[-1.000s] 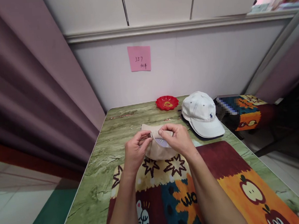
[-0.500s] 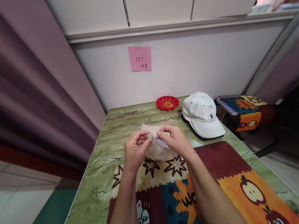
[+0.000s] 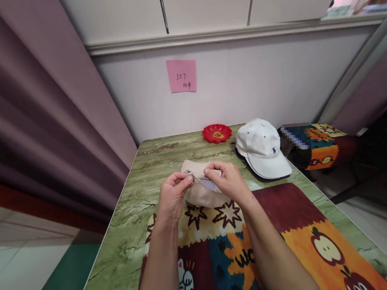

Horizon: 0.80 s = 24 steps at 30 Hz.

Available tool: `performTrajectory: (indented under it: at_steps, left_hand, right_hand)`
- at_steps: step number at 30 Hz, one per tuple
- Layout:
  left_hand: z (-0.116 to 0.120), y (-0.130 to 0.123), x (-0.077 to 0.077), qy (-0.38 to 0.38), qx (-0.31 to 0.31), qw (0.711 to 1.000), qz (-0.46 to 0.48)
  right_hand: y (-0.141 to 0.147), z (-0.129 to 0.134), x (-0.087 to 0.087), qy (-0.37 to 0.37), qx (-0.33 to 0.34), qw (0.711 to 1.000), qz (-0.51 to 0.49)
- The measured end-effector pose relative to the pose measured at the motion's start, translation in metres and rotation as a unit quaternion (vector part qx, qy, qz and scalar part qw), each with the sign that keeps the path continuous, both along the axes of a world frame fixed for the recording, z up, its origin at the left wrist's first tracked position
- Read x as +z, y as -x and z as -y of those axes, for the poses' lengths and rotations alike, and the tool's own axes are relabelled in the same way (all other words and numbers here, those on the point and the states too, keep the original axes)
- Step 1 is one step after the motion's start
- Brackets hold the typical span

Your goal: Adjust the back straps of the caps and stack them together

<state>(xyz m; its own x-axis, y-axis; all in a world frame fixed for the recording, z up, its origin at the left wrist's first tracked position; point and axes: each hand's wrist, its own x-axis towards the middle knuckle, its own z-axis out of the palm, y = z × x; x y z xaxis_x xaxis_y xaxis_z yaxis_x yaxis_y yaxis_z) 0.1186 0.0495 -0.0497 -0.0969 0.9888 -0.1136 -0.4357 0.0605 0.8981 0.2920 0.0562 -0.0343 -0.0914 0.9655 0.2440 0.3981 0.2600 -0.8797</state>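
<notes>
A beige cap [image 3: 203, 197] rests at the far edge of the patterned mat, its pale lavender inner side showing through an opening. My left hand [image 3: 173, 194] is closed in a pinch on a small metal buckle [image 3: 189, 174] at the cap's strap. On the other side of the opening, my right hand [image 3: 229, 180] pinches the cap's strap between thumb and forefinger. The fingers partly cover the strap, so I cannot tell how far it runs through the buckle.
A white cap [image 3: 259, 146] sits stacked on a dark cap [image 3: 250, 169] to the right. Behind stands a red scalloped plate [image 3: 217, 134]. The mat [image 3: 287, 204] covers the near part of the green wood-patterned table [image 3: 127, 205]; a wall [image 3: 259, 80] closes off the back.
My left hand has shifted slightly left and its fingers have tightened around the buckle, which has turned edge-on. My right hand has barely moved.
</notes>
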Motion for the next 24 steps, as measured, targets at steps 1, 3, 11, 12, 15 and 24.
performTrajectory:
  at_steps: [1, 3, 11, 12, 15, 24]
  left_hand:
    - [0.000, 0.000, 0.000, 0.002, 0.002, 1.000, 0.006]
    - [0.000, -0.001, 0.002, 0.006, 0.004, 1.000, 0.020]
    - [0.000, -0.005, 0.004, 0.015, -0.015, 0.998, 0.065]
    - [0.000, -0.005, 0.003, 0.018, -0.017, 0.998, 0.065]
    - [0.000, -0.005, 0.002, 0.023, -0.024, 0.997, 0.064]
    - [0.000, -0.006, 0.002, 0.016, -0.020, 0.997, 0.066]
  right_hand:
    - [0.000, 0.000, 0.000, -0.002, 0.007, 1.000, -0.007]
    - [0.001, 0.000, -0.001, -0.004, 0.025, 0.999, -0.023]
    - [0.005, 0.000, -0.002, -0.028, 0.041, 0.998, -0.050]
    - [0.006, 0.000, -0.001, -0.033, 0.036, 0.998, -0.047]
    - [0.009, 0.002, 0.000, -0.054, 0.018, 0.998, -0.025]
    - [0.016, 0.004, -0.001, -0.107, -0.040, 0.993, 0.036]
